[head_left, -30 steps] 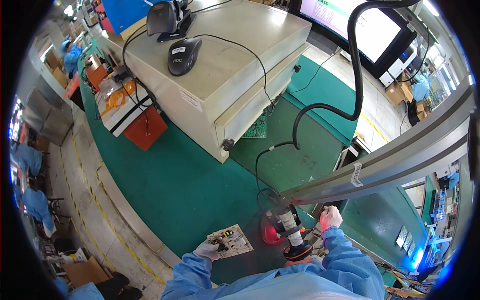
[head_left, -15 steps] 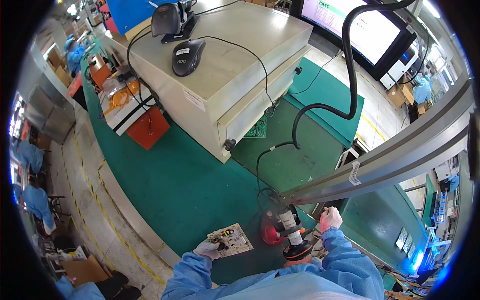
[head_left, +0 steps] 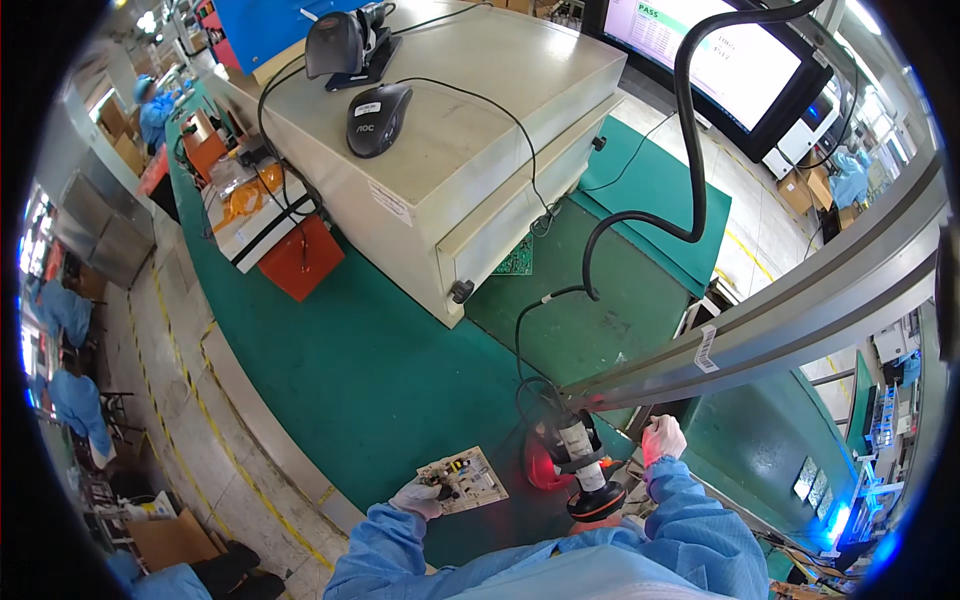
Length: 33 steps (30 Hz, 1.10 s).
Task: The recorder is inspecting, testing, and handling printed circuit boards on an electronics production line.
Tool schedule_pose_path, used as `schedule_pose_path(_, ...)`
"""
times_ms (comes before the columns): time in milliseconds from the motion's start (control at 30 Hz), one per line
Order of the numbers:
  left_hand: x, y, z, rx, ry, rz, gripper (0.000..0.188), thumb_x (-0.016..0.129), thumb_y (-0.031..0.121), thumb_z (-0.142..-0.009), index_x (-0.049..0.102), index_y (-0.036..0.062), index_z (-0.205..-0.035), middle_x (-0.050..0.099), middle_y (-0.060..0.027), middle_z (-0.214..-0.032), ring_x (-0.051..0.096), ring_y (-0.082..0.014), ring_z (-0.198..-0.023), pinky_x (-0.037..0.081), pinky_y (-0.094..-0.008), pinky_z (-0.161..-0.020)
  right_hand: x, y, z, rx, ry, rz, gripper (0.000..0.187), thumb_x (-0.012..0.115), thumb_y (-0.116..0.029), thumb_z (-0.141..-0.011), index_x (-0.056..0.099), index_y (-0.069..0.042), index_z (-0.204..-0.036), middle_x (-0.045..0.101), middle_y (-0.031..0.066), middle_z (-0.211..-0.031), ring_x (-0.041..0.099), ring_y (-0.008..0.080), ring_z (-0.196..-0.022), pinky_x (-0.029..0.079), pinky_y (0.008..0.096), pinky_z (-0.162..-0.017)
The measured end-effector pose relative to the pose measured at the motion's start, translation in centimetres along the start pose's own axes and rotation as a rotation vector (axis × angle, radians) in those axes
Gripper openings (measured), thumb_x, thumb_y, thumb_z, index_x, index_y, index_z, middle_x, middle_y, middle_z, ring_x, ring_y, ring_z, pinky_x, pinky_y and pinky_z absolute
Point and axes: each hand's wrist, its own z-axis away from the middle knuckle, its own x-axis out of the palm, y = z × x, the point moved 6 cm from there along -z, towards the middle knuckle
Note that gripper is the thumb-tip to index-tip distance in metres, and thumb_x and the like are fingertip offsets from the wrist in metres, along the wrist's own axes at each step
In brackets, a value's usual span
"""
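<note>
My left hand (head_left: pixel 416 498), in a white glove, grips the left edge of a circuit board (head_left: pixel 478 484). The board is pale, with dark and yellow parts on it, and lies low over the green bench top. My right hand (head_left: pixel 663 439), also gloved, is closed beside the foot of a metal post; whatever its fingers may hold is hidden. Between the hands, close to me, stands a black cylindrical device (head_left: pixel 580 455) with a pale label band and a cable. A red rounded object (head_left: pixel 544 462) sits against its left side, partly covered.
A large beige metal case (head_left: pixel 400 190) fills the bench behind, carrying a black mouse (head_left: pixel 378 120) and a barcode scanner (head_left: pixel 338 45). A thick black cable (head_left: pixel 690 150) hangs at right. The curved-looking metal post (head_left: pixel 780 325) crosses the right side. An orange-red box (head_left: pixel 302 263) stands left.
</note>
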Motion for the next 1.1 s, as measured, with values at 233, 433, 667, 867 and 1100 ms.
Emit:
schedule_pose_path(233,1.6,0.2,0.1,-0.023,-0.02,0.029,0.067,0.074,0.002,-0.072,0.047,0.003,-0.134,0.053,-0.0162,-0.133,0.05,-0.0342,-0.123,0.035,-0.0545,-0.106,0.2,0.1,0.0,0.002,0.003,0.001,0.011,0.066,-0.01,-0.076,0.056,-0.011,-0.071,0.058,0.0072,-0.07,0.06,0.0278,-0.068,0.048,0.0395,-0.058)
schedule_pose_path(433,4.1,0.7,0.2,0.002,-0.038,-0.042,0.074,0.077,0.009,-0.073,0.044,0.0031,-0.138,0.053,-0.0159,-0.133,0.051,-0.034,-0.123,0.036,-0.0541,-0.106,0.1,0.1,0.1,-0.012,0.022,-0.006,0.011,0.066,-0.01,-0.076,0.056,-0.011,-0.071,0.058,0.0074,-0.07,0.06,0.028,-0.067,0.047,0.0395,-0.058)
schedule_pose_path(667,3.3,0.6,0.3,-0.003,-0.02,-0.04,0.073,0.077,0.009,-0.072,0.045,0.0031,-0.137,0.054,-0.0157,-0.132,0.051,-0.0342,-0.122,0.035,-0.0549,-0.106,0.0,-0.2,0.0,-0.005,0.016,0.001,0.013,0.066,-0.011,-0.076,0.055,-0.011,-0.071,0.057,0.0074,-0.07,0.06,0.028,-0.067,0.047,0.0396,-0.058)
schedule_pose_path(867,3.2,0.3,0.3,-0.024,-0.02,0.002,0.072,0.074,0.004,-0.071,0.045,0.0045,-0.136,0.051,-0.015,-0.135,0.047,-0.0332,-0.126,0.035,-0.054,-0.107,0.1,0.0,0.0,-0.003,0.006,-0.001,0.013,0.067,-0.011,-0.076,0.055,-0.011,-0.071,0.057,0.007,-0.07,0.06,0.0278,-0.068,0.047,0.0394,-0.058)
schedule_pose_path(1100,3.4,0.6,0.3,-0.018,0.0,0.036,0.069,0.073,0.0,-0.068,0.048,0.0023,-0.133,0.053,-0.0188,-0.131,0.049,-0.0367,-0.123,0.036,-0.0568,-0.105,0.6,0.4,0.2,0.001,0.014,0.053,0.006,0.065,-0.011,-0.074,0.059,-0.014,-0.071,0.058,0.0058,-0.071,0.06,0.0271,-0.066,0.048,0.0402,-0.058)
